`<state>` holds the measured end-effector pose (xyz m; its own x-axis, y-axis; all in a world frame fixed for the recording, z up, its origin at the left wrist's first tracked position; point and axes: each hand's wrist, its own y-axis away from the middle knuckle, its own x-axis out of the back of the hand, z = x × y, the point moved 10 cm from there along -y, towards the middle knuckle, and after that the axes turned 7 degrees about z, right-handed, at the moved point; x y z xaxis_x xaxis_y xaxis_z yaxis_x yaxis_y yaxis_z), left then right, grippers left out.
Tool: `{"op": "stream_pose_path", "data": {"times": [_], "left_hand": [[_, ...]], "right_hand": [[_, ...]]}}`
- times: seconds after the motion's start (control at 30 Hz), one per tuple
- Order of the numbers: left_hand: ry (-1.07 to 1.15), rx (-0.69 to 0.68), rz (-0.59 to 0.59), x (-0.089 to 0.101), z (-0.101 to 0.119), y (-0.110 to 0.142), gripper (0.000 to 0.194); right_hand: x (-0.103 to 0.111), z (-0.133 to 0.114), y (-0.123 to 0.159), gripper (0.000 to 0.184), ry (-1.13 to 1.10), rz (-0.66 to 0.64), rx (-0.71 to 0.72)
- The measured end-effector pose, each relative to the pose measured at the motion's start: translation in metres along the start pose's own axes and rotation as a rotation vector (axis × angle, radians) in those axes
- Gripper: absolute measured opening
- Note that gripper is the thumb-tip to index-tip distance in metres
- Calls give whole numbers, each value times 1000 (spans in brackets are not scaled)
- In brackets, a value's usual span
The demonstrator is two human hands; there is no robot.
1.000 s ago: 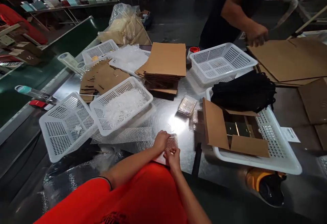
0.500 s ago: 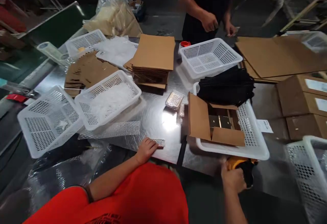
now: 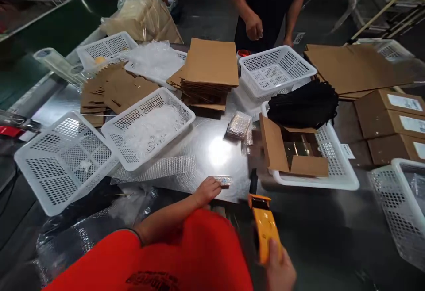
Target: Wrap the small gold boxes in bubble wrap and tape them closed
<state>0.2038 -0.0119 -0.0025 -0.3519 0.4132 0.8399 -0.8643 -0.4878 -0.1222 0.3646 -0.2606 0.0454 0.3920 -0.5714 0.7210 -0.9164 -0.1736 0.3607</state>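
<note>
My left hand (image 3: 208,190) is at the near edge of the metal table, its fingers closed on one end of a small, narrow bubble-wrapped packet (image 3: 224,180). My right hand (image 3: 280,268) grips a yellow-orange hand tool (image 3: 266,229) with a dark opening at its front end. The tool's exact kind is not clear. It is held over the near table edge, to the right of the packet. Farther back lie more bubble-wrapped pieces (image 3: 239,125), beside an open cardboard box (image 3: 275,143) with shiny gold-coloured contents.
The box sits in a white basket (image 3: 341,174) with black cloth-like items (image 3: 303,105). More white baskets (image 3: 149,160), stacked cardboard (image 3: 212,61) and a bubble wrap strip (image 3: 159,168) are around. Closed boxes (image 3: 392,118) stand at right. Another person's hand (image 3: 254,26) is across the table.
My right hand has brought the yellow-orange tool from beside the basket leftward and nearer to me, toward the packet. My left hand still holds the packet. The view has shifted slightly.
</note>
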Motion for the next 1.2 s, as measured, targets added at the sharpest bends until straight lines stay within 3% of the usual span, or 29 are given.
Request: {"op": "stream_pose_path", "data": {"times": [0.13, 0.27, 0.4, 0.5, 0.73, 0.8, 0.9, 1.0, 1.1, 1.2], "left_hand": [[93, 108, 32, -6, -13, 3, 37], [175, 252, 177, -9, -31, 8, 26], [160, 258, 344, -8, -36, 11, 22], [102, 285, 398, -9, -35, 12, 26], [-146, 195, 551, 4, -10, 23, 48], [-195, 224, 572, 11, -11, 27, 52], [-144, 324, 492, 20, -26, 23, 65], [81, 371, 227, 11, -41, 5, 85], [249, 468, 16, 1, -54, -5, 82], [269, 499, -42, 1, -60, -9, 71]], "right_hand": [[-65, -69, 38, 71, -234, -131, 111], [-95, -90, 41, 70, -264, -165, 166], [-106, -80, 39, 75, -233, -185, 153], [-106, -79, 40, 75, -220, -183, 164], [-101, -81, 44, 74, -188, -147, 229], [-102, -78, 44, 75, -190, -135, 227], [-102, -74, 46, 74, -193, -126, 224], [-104, -76, 47, 71, -215, -141, 230], [-107, -81, 47, 71, -244, -164, 217], [-111, -79, 52, 71, -266, -197, 179]]}}
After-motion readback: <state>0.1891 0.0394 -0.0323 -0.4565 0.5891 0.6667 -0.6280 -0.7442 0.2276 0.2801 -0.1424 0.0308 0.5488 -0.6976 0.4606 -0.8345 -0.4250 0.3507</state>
